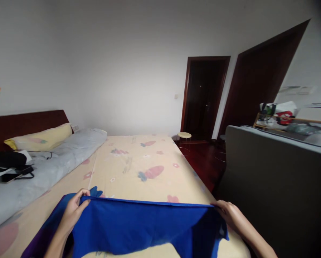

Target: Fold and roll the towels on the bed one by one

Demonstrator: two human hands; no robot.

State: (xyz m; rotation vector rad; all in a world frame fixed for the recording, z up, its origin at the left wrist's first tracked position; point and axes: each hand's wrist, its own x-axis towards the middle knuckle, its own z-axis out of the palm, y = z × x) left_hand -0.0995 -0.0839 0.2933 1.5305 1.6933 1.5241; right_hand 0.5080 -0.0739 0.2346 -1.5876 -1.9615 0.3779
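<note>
A bright blue cloth (139,225) is stretched between my two hands above the near end of a bed (139,161) with a cream sheet printed with pink and blue shapes. My left hand (74,209) pinches the cloth's top left corner, fingers curled over the edge. At the top right corner my right hand (230,213) grips the edge, fingers closed on it. The cloth's top edge runs taut and almost level; its lower part hangs down and out of view. A purple strip (39,240) shows under the cloth at the left.
A grey duvet (42,168) lies along the bed's left side with a yellow pillow (39,138), a phone (4,177) and dark items. Right of the bed stands a grey sofa back (270,179). A small round stool (184,135) and dark wooden doors (203,96) are beyond.
</note>
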